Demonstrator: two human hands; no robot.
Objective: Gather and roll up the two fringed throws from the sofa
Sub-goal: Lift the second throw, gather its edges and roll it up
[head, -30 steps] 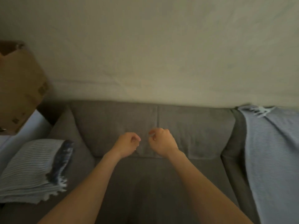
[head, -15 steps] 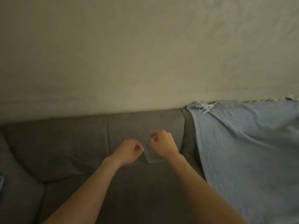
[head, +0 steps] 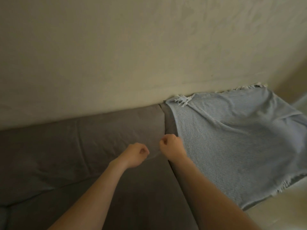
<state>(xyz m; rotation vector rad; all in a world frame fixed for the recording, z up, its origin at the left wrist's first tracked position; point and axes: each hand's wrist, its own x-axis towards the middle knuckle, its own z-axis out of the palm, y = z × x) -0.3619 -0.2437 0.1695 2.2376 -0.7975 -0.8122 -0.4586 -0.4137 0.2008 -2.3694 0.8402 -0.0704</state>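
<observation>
Draping the sofa (head: 86, 143), fringed throw (head: 232, 146)

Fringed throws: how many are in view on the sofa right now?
1. A light blue throw is draped over the right end of the sofa, just right of the right hand. The task names two, so the second must lie outside this view.

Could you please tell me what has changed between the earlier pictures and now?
The view swung right: the folded striped throw and the cardboard box have left the frame, and the blue fringed throw draped over the right end of the sofa now shows far more. Nothing was grasped or released. The left hand and right hand stay curled and empty.
</observation>
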